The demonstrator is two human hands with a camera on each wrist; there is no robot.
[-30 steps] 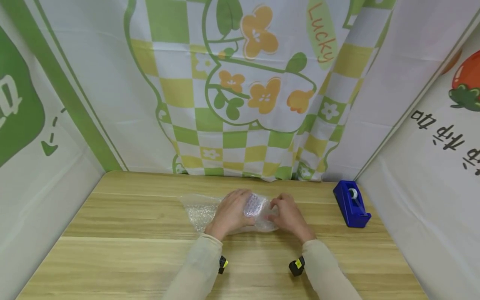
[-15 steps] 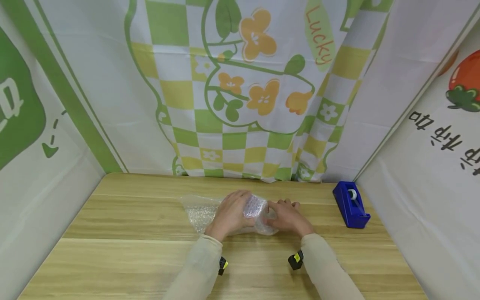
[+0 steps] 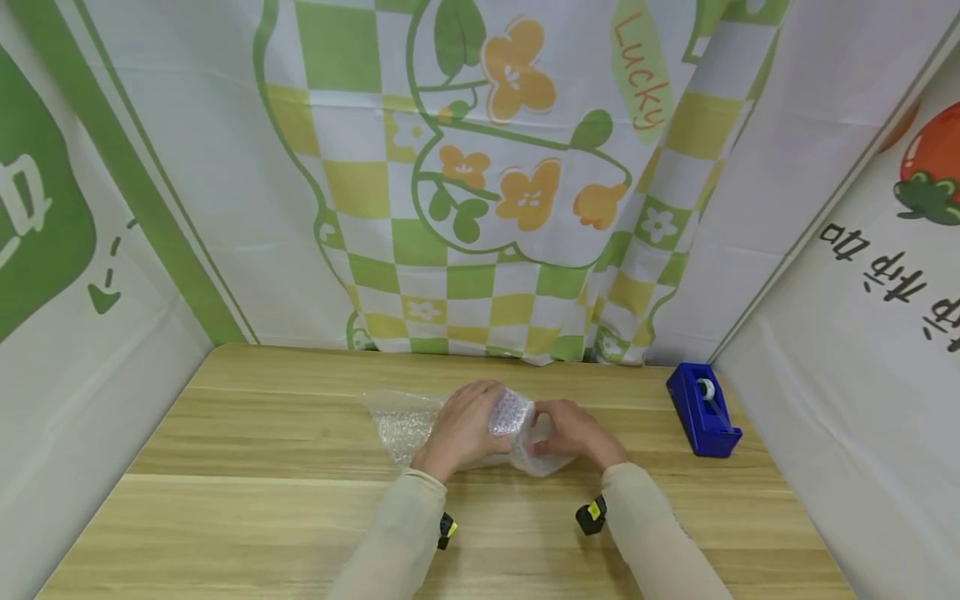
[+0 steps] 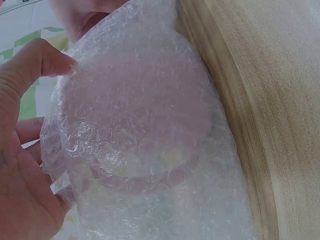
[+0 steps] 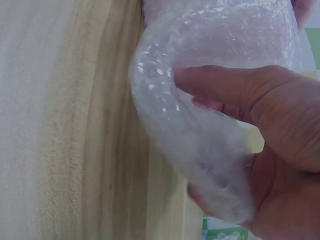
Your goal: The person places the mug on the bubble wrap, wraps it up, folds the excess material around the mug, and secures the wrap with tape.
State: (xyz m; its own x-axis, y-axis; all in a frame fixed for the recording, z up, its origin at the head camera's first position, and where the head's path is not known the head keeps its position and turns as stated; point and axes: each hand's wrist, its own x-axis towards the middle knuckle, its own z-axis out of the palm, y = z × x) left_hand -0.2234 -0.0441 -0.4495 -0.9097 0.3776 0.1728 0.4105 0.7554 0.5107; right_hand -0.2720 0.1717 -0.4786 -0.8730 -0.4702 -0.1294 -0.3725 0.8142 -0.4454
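A roundish pinkish object point(image 4: 135, 110) sits inside clear bubble wrap point(image 3: 512, 412); its exact kind is hidden by the wrap. My left hand point(image 3: 467, 423) grips the wrapped object from its left side, thumb and fingers on its edge in the left wrist view. At the right end, my right hand point(image 3: 576, 429) holds the loose end of the wrap, which curls into a wide fold. In the right wrist view the thumb point(image 5: 215, 82) presses the wrap by the object, while other fingers reach behind the sheet and are partly hidden.
A blue tape dispenser point(image 3: 701, 412) with a small roll stands at the table's right back. A flat tail of bubble wrap point(image 3: 405, 425) spreads left of my left hand. The wooden table point(image 3: 262, 517) meets a patterned cloth point(image 3: 525, 325) behind and walls at both sides.
My right hand has shifted slightly toward the object and curled its fingers at the wrap's end. That loose end has bulged out toward the table's front. My left hand has stayed put.
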